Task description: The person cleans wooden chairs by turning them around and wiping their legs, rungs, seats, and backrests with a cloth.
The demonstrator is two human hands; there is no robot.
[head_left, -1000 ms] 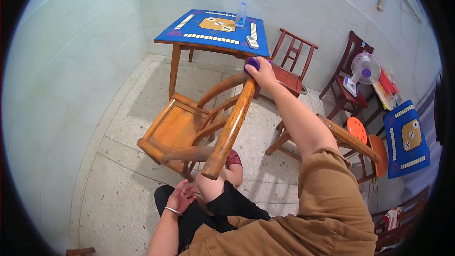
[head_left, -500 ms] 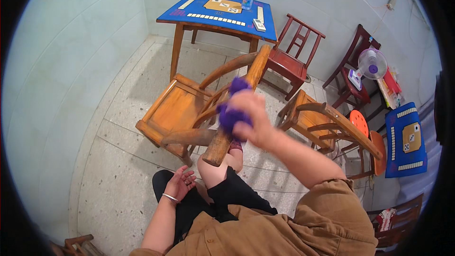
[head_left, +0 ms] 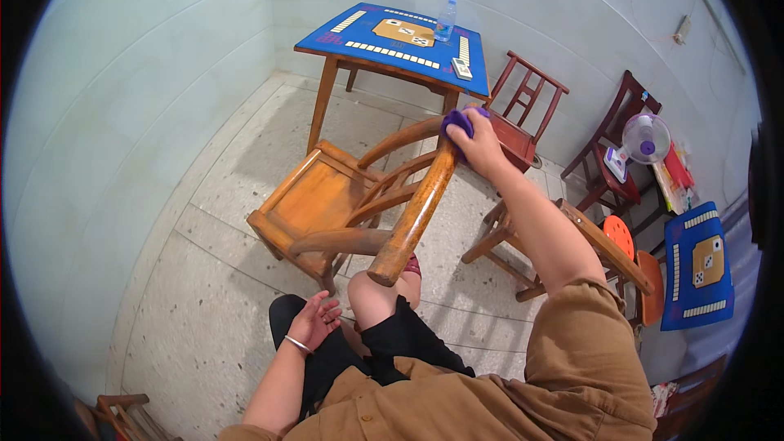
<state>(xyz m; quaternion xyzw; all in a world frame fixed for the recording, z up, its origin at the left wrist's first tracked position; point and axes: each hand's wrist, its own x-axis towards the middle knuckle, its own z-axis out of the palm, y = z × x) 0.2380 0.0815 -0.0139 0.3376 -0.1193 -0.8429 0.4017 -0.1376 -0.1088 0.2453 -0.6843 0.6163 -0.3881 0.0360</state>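
Note:
A wooden chair (head_left: 318, 188) stands in front of me, its thick curved top rail (head_left: 418, 204) slanting from near my knee up toward the table. At the rail's far end, my right hand (head_left: 478, 143) is closed round a purple cloth (head_left: 459, 121) that presses against the wood. My right arm is stretched out. My left hand (head_left: 314, 320) rests near my knee, palm turned up, its fingers loosely spread and holding nothing. A bracelet circles that wrist.
Beyond the chair is a table (head_left: 392, 45) with a blue mat, a water bottle (head_left: 445, 20) and a small white device (head_left: 461, 69). Another wooden chair (head_left: 604, 233) stands at right. Farther off are dark red chairs (head_left: 523, 106), a fan (head_left: 645, 139) and a second blue mat (head_left: 701, 269).
My right hand has slid the purple cloth from the rail's middle to its far end, away from me. The left hand stays nearly where it was. My view has shifted slightly.

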